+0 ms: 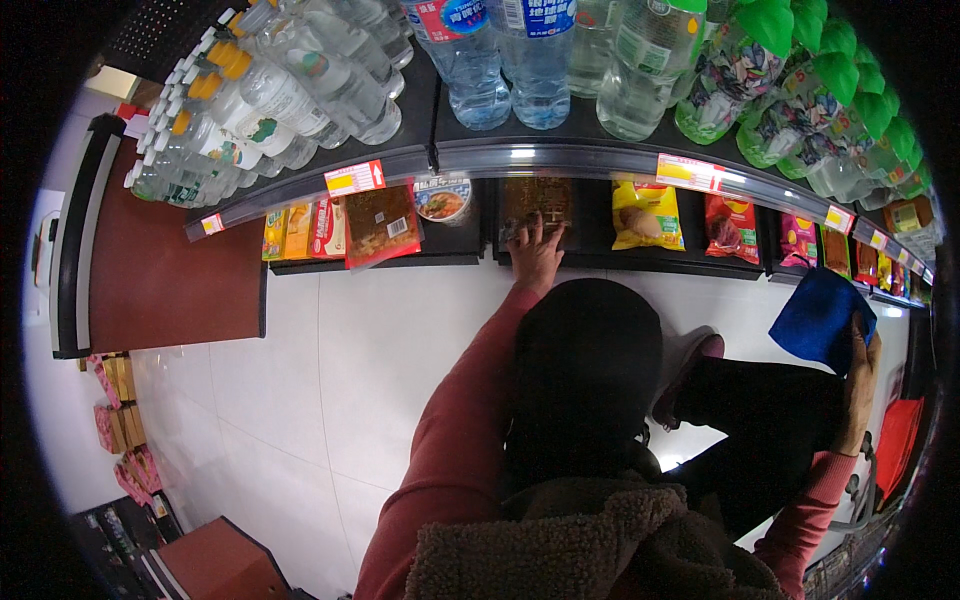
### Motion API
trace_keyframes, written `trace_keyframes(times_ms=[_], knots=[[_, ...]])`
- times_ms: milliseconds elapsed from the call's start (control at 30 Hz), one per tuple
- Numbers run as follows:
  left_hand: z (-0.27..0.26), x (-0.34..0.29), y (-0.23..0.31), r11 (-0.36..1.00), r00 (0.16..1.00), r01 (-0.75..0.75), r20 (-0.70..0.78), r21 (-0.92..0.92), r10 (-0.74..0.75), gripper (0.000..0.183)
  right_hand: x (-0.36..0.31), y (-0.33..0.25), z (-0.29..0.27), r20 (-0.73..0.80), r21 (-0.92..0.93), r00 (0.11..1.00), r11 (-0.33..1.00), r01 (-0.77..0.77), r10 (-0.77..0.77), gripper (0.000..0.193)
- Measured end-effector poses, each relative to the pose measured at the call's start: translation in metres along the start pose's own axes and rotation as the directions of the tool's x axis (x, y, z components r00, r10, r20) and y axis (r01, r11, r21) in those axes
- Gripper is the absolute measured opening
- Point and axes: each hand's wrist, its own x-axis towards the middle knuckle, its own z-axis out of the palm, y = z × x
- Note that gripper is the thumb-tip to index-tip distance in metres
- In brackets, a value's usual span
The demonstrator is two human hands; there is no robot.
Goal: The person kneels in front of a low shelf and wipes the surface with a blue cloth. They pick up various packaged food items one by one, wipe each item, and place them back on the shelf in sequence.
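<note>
My left hand (538, 250) reaches to the lower shelf. Its fingers are stretched out and rest on a dark brown flat food packet (537, 197). Part of this packet lies under the fingers, and its far end is shaded by the shelf above. Off to the right, my right hand (860, 380) grips a blue cloth (815, 318), which hangs out in front of the lower shelf. Right of the brown packet lie a yellow snack bag (646, 217) and a red snack bag (731, 227).
Above, the upper shelf (590, 158) carries several rows of drink bottles (290, 95). At left on the lower shelf are a red-edged packet (382, 225) and an instant-food bowl (442, 200). A brown panel (180, 240) stands further left. My bent knee is near the right hand.
</note>
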Motion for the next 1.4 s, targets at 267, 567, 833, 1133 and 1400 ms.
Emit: trace_keyframes(times_ms=[267, 567, 833, 1133, 1400], knots=[[-0.03, -0.016, -0.005, 0.982, 0.999, -0.01, -0.052, -0.188, 0.0, 0.066, 0.0, -0.024, 0.002, 0.071, -0.031, 0.997, 0.999, 0.045, -0.043, 0.04], [-0.097, -0.103, -0.115, -0.106, 0.678, 0.048, 0.111, -0.993, -0.727, 0.019, 0.007, -0.018, 0.007, 0.043, 0.021, 0.994, 0.994, 0.103, -0.104, 0.042], [-0.127, -0.097, -0.2, -0.416, 0.478, 0.039, 0.382, -0.909, -0.791, 0.031, 0.006, -0.008, 0.007, 0.053, -0.378, 0.966, 0.89, 0.254, -0.253, 0.049], [-0.116, -0.07, -0.23, -0.467, 0.466, 0.063, 0.44, -0.882, -0.768, 0.026, 0.01, -0.023, 0.017, -0.049, 0.248, 0.998, 0.968, 0.04, -0.028, 0.046], [-0.117, -0.04, -0.246, -0.449, 0.559, -0.193, 0.278, -0.872, -0.781, 0.025, 0.013, -0.01, 0.016, 0.017, 0.185, 0.999, 0.982, 0.026, -0.029, 0.042]])
